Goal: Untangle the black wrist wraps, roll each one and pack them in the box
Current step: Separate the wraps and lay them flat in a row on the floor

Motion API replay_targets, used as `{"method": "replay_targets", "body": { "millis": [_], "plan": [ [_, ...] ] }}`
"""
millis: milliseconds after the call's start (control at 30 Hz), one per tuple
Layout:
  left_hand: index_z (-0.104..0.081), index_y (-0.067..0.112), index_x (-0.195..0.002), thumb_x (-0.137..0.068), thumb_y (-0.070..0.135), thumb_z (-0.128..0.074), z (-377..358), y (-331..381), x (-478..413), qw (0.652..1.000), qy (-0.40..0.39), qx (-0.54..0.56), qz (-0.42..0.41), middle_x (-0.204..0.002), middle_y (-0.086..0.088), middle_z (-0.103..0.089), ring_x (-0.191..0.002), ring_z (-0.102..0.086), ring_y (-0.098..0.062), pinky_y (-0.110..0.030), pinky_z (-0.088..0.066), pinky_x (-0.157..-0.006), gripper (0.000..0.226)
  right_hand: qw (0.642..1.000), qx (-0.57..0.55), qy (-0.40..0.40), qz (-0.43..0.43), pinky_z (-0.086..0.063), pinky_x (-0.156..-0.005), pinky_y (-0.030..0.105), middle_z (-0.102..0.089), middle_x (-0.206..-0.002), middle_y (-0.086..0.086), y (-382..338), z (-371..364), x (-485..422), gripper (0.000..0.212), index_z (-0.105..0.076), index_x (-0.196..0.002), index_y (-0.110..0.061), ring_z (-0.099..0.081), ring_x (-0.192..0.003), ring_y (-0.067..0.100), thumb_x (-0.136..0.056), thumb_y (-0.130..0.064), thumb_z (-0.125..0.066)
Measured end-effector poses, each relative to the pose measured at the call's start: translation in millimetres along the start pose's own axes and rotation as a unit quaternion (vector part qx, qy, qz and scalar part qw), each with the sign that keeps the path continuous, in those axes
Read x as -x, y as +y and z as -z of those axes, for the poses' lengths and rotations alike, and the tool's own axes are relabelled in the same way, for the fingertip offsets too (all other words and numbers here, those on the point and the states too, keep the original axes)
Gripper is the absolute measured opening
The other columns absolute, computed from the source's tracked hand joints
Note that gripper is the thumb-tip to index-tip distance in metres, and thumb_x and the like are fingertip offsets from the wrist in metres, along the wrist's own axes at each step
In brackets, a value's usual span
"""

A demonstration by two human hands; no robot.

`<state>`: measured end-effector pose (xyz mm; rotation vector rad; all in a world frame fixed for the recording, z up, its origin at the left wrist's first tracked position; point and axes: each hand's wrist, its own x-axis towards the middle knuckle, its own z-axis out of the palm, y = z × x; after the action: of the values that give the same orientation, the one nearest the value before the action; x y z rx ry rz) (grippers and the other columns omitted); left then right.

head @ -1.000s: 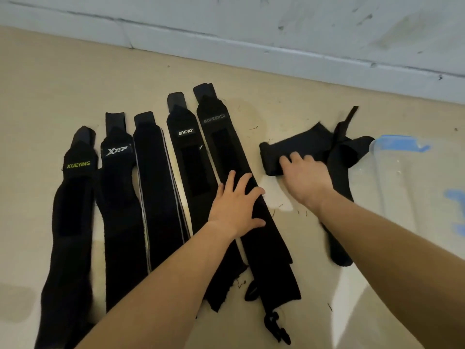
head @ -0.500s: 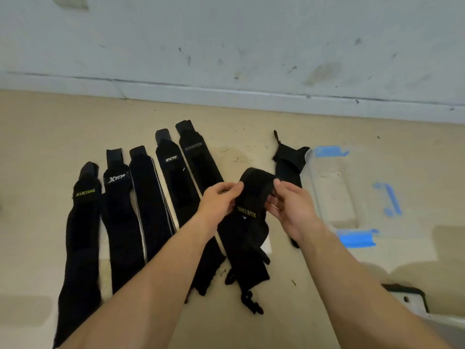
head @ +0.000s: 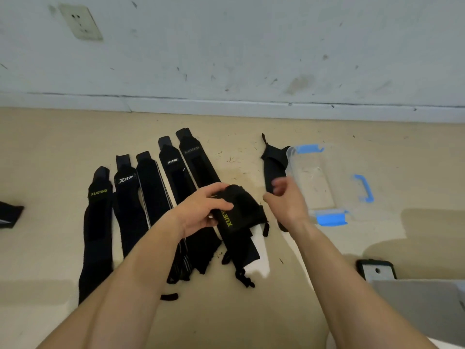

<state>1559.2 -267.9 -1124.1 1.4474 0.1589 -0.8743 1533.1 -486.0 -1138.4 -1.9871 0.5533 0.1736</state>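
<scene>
A scuffed pale wall [head: 251, 59] fills the top of the view, and a beige floor [head: 50, 137] spreads below it. Both bare forearms reach forward from the bottom edge, angling in toward the middle of the floor.

Five black wraps [head: 153, 192] lie flat side by side left of centre, their tab ends pointing at the wall. The leftmost reads XUEYING in yellow-green and the next one XTEP in white. The left forearm crosses over the near ends of the middle ones.

A clear box [head: 314, 182] with blue latches stands open on the floor to the right, well apart from the row. It looks empty. A lone wrap [head: 273, 170] lies just beside its left wall, its far end folded over.

The left hand [head: 201, 210] is turned palm-right. Its fingers curl over the bunched top of a sixth wrap [head: 241, 212] and its thumb presses across the front. This held wrap shows the yellow-green letters XUEY running up its face. Its tail hangs down onto the floor, just right of the row's near ends, and finishes in a knotted loop.

The right hand [head: 286, 200] is blurred and hovers between the held wrap and the box. Its fingers are loosely curled, its thumb points toward the wrap, and it grips nothing. A strip of floor shows between the thumb and the wrap.

A wall socket [head: 80, 21] sits at the upper left. A short black strap piece [head: 169, 296] lies on the floor under the left forearm.
</scene>
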Motion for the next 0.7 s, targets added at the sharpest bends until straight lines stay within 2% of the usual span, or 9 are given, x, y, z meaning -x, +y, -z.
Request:
{"method": "replay_targets", "body": {
  "millis": [33,100,200,267,367,500,600,633,700],
  "plan": [
    [-0.070,0.029,-0.127,-0.094,0.004,-0.067,-2,2,3,0.999,-0.011,-0.030,-0.002,-0.132,-0.012,-0.065,-0.124,-0.063,-0.031,-0.051,-0.053,-0.106,0.042,0.998,-0.002,-0.030,0.063,-0.049,-0.093,0.029,-0.059,-0.122,-0.006,-4,3,1,0.042,-0.059,-0.125,-0.027,-0.058,-0.109,0.011,-0.087,-0.012,-0.066],
    [-0.071,0.026,-0.124,-0.093,0.002,-0.066,-7,9,11,0.998,-0.034,-0.058,-0.007,-0.127,-0.011,-0.068,-0.122,-0.065,-0.031,-0.052,-0.053,-0.106,0.040,0.979,0.012,-0.157,0.127,-0.043,-0.104,0.028,-0.059,-0.128,-0.014,-14,7,4,0.042,-0.063,-0.121,-0.035,-0.053,-0.122,0.006,-0.085,-0.013,-0.060],
    [-0.071,0.017,-0.123,-0.094,0.005,-0.064,-8,15,19,0.998,-0.043,-0.045,-0.012,-0.127,-0.016,-0.067,-0.121,-0.065,-0.032,-0.049,-0.056,-0.102,0.033,0.955,0.028,-0.272,0.113,-0.049,-0.096,0.031,-0.069,-0.103,-0.008,-15,11,7,0.026,-0.069,-0.101,-0.030,-0.063,-0.104,0.009,-0.079,-0.028,-0.056],
    [-0.071,0.013,-0.119,-0.094,0.014,-0.062,-8,16,26,0.999,-0.024,0.025,0.004,-0.123,-0.015,-0.065,-0.114,-0.064,-0.031,-0.044,-0.057,-0.095,0.026,0.957,-0.014,-0.268,0.107,-0.050,-0.089,0.031,-0.068,-0.087,-0.006,-7,13,9,0.014,-0.069,-0.088,-0.024,-0.063,-0.088,0.011,-0.081,-0.036,-0.065],
    [-0.068,0.015,-0.111,-0.094,0.034,-0.060,-10,13,30,0.980,0.003,0.190,0.059,-0.112,-0.011,-0.067,-0.104,-0.064,-0.028,-0.042,-0.053,-0.090,0.026,0.963,-0.050,-0.245,0.105,-0.048,-0.079,0.027,-0.063,-0.074,-0.004,2,13,13,0.022,-0.066,-0.078,-0.019,-0.058,-0.075,0.009,-0.090,-0.035,-0.075],
    [-0.067,0.011,-0.117,-0.103,0.049,-0.046,-19,4,26,0.946,0.016,0.315,0.079,-0.102,-0.012,-0.073,-0.089,-0.071,-0.025,-0.036,-0.058,-0.079,0.045,0.969,-0.075,-0.212,0.099,-0.050,-0.076,0.026,-0.065,-0.077,0.006,3,6,16,0.022,-0.067,-0.084,-0.011,-0.063,-0.076,0.016,-0.090,-0.031,-0.075],
    [-0.061,0.010,-0.138,-0.104,0.057,-0.039,-21,-4,23,0.916,-0.028,0.394,0.065,-0.132,-0.019,-0.068,-0.108,-0.069,-0.030,-0.033,-0.048,-0.096,0.062,0.971,-0.108,-0.197,0.084,-0.051,-0.081,0.019,-0.071,-0.077,0.000,3,2,15,0.020,-0.067,-0.082,-0.009,-0.072,-0.093,0.006,-0.090,-0.025,-0.076],
    [-0.060,0.010,-0.140,-0.103,0.054,-0.040,-21,-6,22,0.911,-0.048,0.405,0.060,-0.142,-0.020,-0.062,-0.114,-0.066,-0.030,-0.027,-0.046,-0.092,0.061,0.973,-0.106,-0.189,0.076,-0.051,-0.079,0.019,-0.070,-0.075,-0.003,2,1,14,0.020,-0.068,-0.082,-0.009,-0.071,-0.090,0.005,-0.090,-0.026,-0.076],
    [-0.065,0.010,-0.133,-0.100,0.046,-0.042,-20,-10,19,0.903,-0.065,0.423,0.046,-0.147,-0.018,-0.059,-0.112,-0.066,-0.027,-0.019,-0.046,-0.072,0.054,0.978,-0.094,-0.178,0.062,-0.050,-0.075,0.023,-0.066,-0.073,-0.001,1,-1,12,0.023,-0.069,-0.081,-0.011,-0.067,-0.080,0.009,-0.089,-0.031,-0.077]
  ]
}}
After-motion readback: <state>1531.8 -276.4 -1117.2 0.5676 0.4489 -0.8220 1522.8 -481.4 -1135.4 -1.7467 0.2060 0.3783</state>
